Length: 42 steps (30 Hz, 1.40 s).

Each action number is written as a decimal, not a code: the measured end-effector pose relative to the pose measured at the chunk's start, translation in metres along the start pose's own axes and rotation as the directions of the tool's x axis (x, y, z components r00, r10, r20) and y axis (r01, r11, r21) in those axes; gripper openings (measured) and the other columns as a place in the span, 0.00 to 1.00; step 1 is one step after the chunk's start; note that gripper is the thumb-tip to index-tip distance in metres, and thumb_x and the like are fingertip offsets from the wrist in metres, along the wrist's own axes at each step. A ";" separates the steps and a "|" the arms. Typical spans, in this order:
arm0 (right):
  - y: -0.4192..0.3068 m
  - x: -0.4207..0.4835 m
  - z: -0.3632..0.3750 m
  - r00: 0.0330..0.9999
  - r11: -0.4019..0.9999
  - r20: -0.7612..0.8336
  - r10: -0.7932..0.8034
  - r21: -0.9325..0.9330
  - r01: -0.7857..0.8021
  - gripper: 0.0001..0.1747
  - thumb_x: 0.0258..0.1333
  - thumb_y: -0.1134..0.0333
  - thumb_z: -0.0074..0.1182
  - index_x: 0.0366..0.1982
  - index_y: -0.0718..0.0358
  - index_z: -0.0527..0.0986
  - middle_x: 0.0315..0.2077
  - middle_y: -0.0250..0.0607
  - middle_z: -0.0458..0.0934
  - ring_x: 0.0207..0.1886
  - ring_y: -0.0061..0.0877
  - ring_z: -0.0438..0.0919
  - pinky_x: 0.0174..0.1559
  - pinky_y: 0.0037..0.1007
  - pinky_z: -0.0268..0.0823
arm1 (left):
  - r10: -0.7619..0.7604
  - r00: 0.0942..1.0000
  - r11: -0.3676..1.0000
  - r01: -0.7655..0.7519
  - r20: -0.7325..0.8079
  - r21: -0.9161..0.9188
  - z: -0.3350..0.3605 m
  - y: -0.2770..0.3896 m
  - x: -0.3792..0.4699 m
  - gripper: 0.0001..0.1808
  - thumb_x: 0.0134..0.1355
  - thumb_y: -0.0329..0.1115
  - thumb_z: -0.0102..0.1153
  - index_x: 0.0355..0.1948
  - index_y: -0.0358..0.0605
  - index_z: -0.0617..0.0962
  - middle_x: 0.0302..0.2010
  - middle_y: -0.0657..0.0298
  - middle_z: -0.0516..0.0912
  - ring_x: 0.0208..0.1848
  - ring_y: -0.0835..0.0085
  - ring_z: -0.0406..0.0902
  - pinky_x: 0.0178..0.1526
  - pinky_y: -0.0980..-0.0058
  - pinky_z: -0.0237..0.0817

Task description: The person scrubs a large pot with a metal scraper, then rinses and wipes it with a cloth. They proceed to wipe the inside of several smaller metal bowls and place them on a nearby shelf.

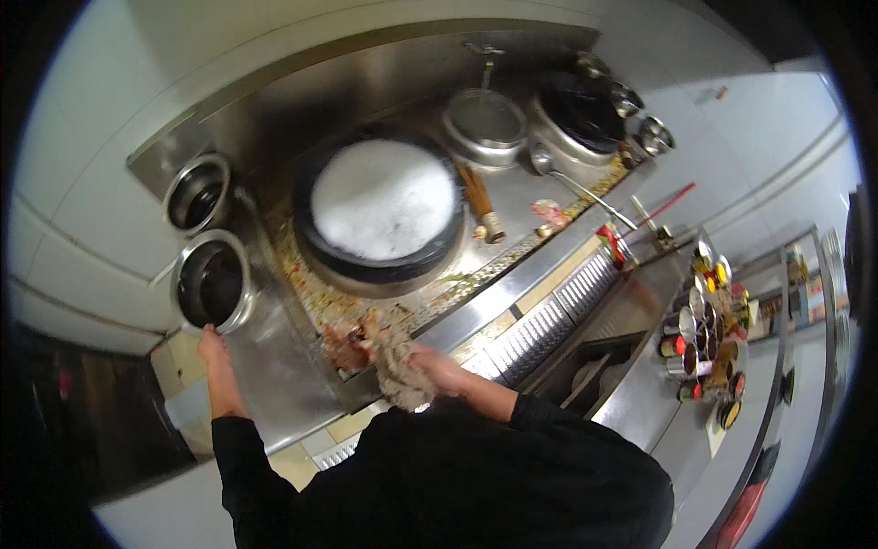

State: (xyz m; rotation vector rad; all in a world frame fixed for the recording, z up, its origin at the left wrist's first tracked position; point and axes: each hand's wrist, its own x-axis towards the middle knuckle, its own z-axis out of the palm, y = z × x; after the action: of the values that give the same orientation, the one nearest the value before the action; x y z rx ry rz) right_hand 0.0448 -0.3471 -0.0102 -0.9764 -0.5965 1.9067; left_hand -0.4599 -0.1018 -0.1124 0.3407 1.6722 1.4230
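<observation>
My left hand (212, 345) is at the near rim of a round metal pot (245, 309) with dark contents, its fingers closed on that rim. My right hand (439, 369) grips a crumpled, dirty cloth (398, 367) at the near edge of the range top. Just beyond the cloth lies a reddish-brown heap of food scraps (346, 346). Ahead of both hands, a large black wok (302, 237) filled with white foamy liquid (384, 199) sits on a burner ring. A bamboo wok brush (480, 202) lies to the right of the wok.
A second metal pot (199, 195) stands behind the first. Food bits litter the range top (315, 295). At the right are a lidded pot (485, 123), a ladle (593, 195), another wok (583, 120) and several small bowls. Seasoning containers (696, 329) crowd the right counter; a slotted drain (528, 346) runs along the front.
</observation>
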 end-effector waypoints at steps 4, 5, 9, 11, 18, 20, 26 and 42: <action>-0.003 0.005 -0.002 0.982 0.998 -0.179 -0.064 -0.004 0.064 0.31 0.62 0.78 0.40 0.68 0.62 0.61 0.60 0.43 0.71 0.61 0.31 0.72 0.63 0.35 0.66 | 0.265 0.964 0.901 -0.257 0.024 0.350 -0.048 0.009 -0.056 0.17 0.60 0.44 0.61 0.19 0.48 0.73 0.15 0.67 0.68 0.16 0.74 0.62 0.20 0.66 0.52; -0.012 0.012 -0.002 0.992 0.994 -0.060 -0.112 -0.020 0.111 0.31 0.61 0.79 0.40 0.67 0.61 0.62 0.58 0.42 0.73 0.57 0.31 0.74 0.59 0.35 0.69 | -0.005 1.000 0.963 0.001 0.013 0.269 -0.064 0.012 -0.074 0.16 0.59 0.43 0.61 0.19 0.46 0.74 0.16 0.65 0.70 0.18 0.72 0.65 0.22 0.65 0.55; -0.043 0.063 0.041 0.959 0.966 -0.181 -0.220 -0.176 0.189 0.18 0.63 0.79 0.43 0.52 0.68 0.76 0.45 0.36 0.81 0.48 0.25 0.79 0.53 0.29 0.71 | 0.058 0.998 0.953 -0.044 -0.038 0.301 -0.092 0.010 -0.114 0.15 0.53 0.38 0.62 0.24 0.34 0.77 0.21 0.59 0.76 0.22 0.69 0.71 0.25 0.64 0.62; -0.069 0.096 0.069 0.949 0.804 0.002 -0.314 -0.530 0.267 0.16 0.62 0.79 0.44 0.49 0.67 0.77 0.43 0.35 0.81 0.47 0.22 0.78 0.52 0.27 0.70 | 0.065 0.996 0.919 -0.035 -0.063 0.393 -0.112 0.003 -0.117 0.15 0.57 0.38 0.61 0.30 0.33 0.77 0.21 0.61 0.75 0.20 0.73 0.69 0.21 0.69 0.59; -0.086 0.165 0.203 0.886 0.519 0.327 -0.330 -0.721 0.459 0.17 0.58 0.81 0.43 0.46 0.65 0.77 0.38 0.36 0.80 0.42 0.22 0.77 0.47 0.28 0.71 | 0.144 0.988 0.882 -0.155 0.058 0.446 -0.168 -0.011 -0.170 0.21 0.58 0.42 0.60 0.40 0.30 0.82 0.33 0.56 0.83 0.35 0.69 0.76 0.42 0.67 0.68; -0.074 0.172 0.229 0.719 0.463 0.523 -0.457 -0.550 0.695 0.14 0.61 0.78 0.47 0.47 0.65 0.77 0.40 0.38 0.80 0.45 0.25 0.77 0.49 0.30 0.70 | 0.324 0.946 0.763 -0.267 0.010 0.589 -0.162 0.008 -0.188 0.28 0.61 0.47 0.62 0.44 0.26 0.80 0.33 0.54 0.83 0.35 0.65 0.76 0.41 0.65 0.68; -0.061 0.148 0.224 0.852 0.641 0.483 -0.202 -0.593 0.488 0.28 0.56 0.74 0.54 0.60 0.67 0.69 0.53 0.44 0.70 0.58 0.35 0.70 0.62 0.33 0.61 | 0.720 0.678 0.635 -0.729 0.148 0.255 -0.073 0.032 -0.281 0.40 0.64 0.46 0.60 0.69 0.30 0.62 0.67 0.47 0.67 0.69 0.56 0.64 0.69 0.62 0.54; -0.588 0.276 -0.268 0.560 0.154 -0.220 -0.799 -0.975 -0.162 0.36 0.64 0.48 0.52 0.63 0.67 0.68 0.59 0.57 0.72 0.62 0.49 0.71 0.63 0.46 0.63 | 0.365 0.872 0.930 -0.358 -0.325 0.085 0.046 -0.051 -0.400 0.31 0.67 0.40 0.52 0.66 0.36 0.64 0.56 0.46 0.76 0.47 0.58 0.79 0.45 0.61 0.75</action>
State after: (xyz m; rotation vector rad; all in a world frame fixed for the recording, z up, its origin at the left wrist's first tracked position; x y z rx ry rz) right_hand 0.4712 0.1876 0.1496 -2.0060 -1.4043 0.2242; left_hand -0.1815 -0.3653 0.0203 0.4631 1.9750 1.8223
